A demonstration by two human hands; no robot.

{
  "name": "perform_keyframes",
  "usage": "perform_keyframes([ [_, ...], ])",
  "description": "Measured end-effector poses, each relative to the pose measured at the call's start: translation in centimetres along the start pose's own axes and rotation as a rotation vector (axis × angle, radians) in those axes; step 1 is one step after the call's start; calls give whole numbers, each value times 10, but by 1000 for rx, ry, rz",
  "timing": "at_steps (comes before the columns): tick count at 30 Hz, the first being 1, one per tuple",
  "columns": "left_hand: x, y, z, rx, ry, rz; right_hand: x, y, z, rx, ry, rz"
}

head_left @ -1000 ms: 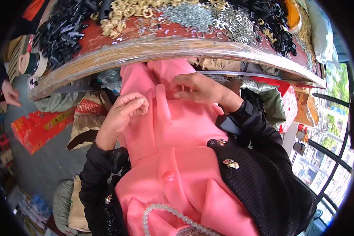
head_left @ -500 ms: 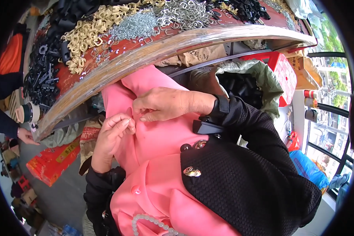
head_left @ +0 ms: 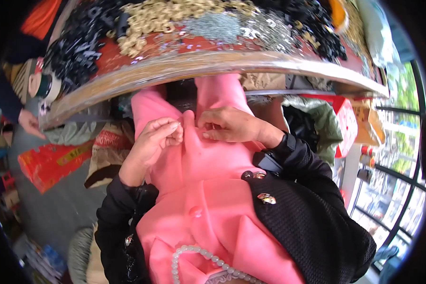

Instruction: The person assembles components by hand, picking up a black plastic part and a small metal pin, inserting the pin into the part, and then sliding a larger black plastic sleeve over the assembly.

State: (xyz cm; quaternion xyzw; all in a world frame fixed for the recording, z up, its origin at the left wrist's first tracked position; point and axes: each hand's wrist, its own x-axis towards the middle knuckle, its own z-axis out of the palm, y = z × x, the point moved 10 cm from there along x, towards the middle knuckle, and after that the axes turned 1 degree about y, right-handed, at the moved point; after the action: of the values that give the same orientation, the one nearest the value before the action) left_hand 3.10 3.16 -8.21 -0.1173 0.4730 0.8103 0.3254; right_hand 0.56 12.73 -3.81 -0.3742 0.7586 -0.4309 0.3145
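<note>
Both my hands are over my lap, on pink trousers (head_left: 213, 161). My left hand (head_left: 152, 142) has thumb and fingers drawn together in a pinch; whatever is between the fingertips, if anything, is too small to make out. Facing it, my right hand (head_left: 232, 125) is curled with its fingertips turned toward the left hand, and it rests against the trouser cloth. What its fingers hold, if anything, is hidden. A raised fold of pink cloth (head_left: 189, 127) stands in the gap between the hands.
Beyond my knees runs the wooden edge (head_left: 213, 63) of a red-topped table. On it lie heaps of black parts (head_left: 75, 59), beige clips (head_left: 151, 21), small silvery pieces (head_left: 215, 27) and metal hooks (head_left: 270, 35). A sack of black parts (head_left: 300, 128) stands at right. Another person's hand (head_left: 31, 124) is at left.
My view has turned, so the table edge lies more level. My hands have moved farther apart, and a fold of trouser cloth now shows between them.
</note>
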Motion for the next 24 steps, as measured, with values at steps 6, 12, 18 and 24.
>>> perform_keyframes([
  [6,0,6,-17,-38,102,10,21,-4,-2,-27,-85,-84],
  [12,8,18,1,8,-18,50,33,-6,-7,87,-97,-26],
  [18,13,16,12,66,-51,37,31,-29,-4,71,-76,-121],
  [24,15,3,38,119,-134,-13,2,-31,-16,3,79,-151],
])
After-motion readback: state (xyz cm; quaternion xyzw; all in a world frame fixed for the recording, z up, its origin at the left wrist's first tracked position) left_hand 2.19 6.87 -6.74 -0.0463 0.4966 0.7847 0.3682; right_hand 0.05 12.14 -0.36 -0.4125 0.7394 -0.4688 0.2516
